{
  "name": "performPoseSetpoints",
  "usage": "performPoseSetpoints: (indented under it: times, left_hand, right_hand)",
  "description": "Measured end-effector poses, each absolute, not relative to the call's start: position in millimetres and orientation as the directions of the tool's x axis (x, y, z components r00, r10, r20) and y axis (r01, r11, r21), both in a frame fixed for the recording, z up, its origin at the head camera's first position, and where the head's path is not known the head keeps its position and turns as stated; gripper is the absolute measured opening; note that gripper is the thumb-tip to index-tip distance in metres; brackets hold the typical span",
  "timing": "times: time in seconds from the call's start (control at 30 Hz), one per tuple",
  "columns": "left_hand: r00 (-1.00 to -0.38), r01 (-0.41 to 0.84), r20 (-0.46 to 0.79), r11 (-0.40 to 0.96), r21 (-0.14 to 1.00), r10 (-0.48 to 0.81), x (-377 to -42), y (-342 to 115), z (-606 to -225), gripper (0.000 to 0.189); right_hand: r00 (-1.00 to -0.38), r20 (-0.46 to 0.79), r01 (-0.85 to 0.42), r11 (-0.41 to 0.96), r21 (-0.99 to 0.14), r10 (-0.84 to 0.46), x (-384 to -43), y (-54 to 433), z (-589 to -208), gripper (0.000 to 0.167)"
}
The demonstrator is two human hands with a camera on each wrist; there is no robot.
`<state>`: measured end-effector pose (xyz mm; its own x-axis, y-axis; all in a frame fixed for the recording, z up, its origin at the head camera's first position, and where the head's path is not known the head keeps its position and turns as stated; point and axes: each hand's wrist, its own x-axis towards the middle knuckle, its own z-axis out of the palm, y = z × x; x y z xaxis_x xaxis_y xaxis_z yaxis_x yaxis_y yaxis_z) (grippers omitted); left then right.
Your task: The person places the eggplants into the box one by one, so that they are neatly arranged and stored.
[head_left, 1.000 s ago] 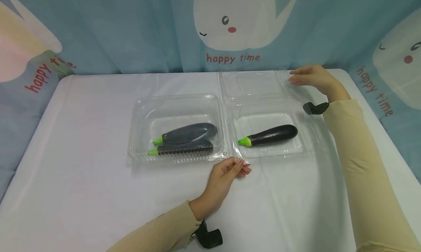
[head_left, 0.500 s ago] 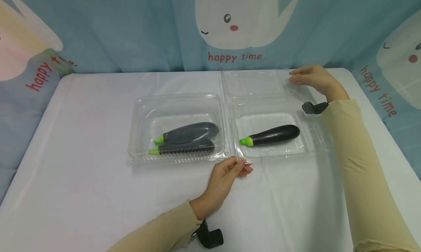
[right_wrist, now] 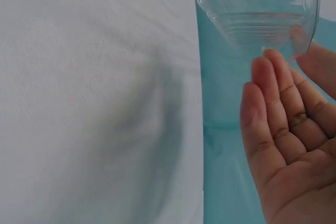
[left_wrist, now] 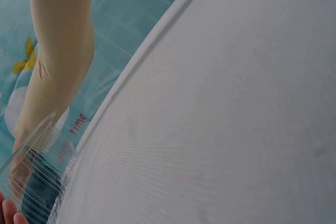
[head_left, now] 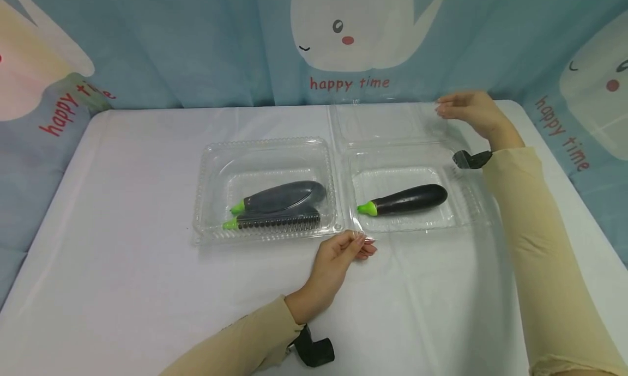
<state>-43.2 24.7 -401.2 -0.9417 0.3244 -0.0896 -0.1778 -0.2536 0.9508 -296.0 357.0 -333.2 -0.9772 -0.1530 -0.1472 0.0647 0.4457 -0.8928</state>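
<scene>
A clear plastic clamshell container [head_left: 461,201] lies at the middle right in the head view, with one eggplant [head_left: 412,200] in its base. Its clear lid [head_left: 382,125] stands folded back at the far side. My left hand [head_left: 333,270] pinches the near left corner of the base; only its fingertips [left_wrist: 9,211] show in the left wrist view. At the lid's right end is my right hand [head_left: 473,114]. The right wrist view shows the lid edge [right_wrist: 262,14] between its thumb, seen through the plastic, and its nearly straight fingers [right_wrist: 253,108].
Right beside it on the left stands a closed clear container [head_left: 265,155] with two eggplants [head_left: 284,197] visible inside. Both rest on a white-covered table [head_left: 113,229]. A blue curtain [head_left: 196,49] with printed figures hangs behind the table's far edge.
My right hand has moved slightly away and to the right, and the lid's far edge has risen a little with it. The left hand stays at the base's corner.
</scene>
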Motion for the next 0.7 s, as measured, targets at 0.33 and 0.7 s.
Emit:
performPoseSetpoints:
  times: [0.33, 0.7]
  left_hand:
    - [-0.943, -0.184, -0.101, -0.245, 0.952, 0.316, -47, 24, -402, 0.024]
    - [-0.949, -0.171, -0.098, -0.228, 0.959, 0.300, -56, 23, -408, 0.026]
  right_hand:
    - [-0.999, -0.007, -0.005, 0.258, -0.966, -0.048, -287, 355, -318, 0.019]
    - [-0.989, 0.150, -0.148, 0.179, -0.973, -0.001, -275, 354, -309, 0.020]
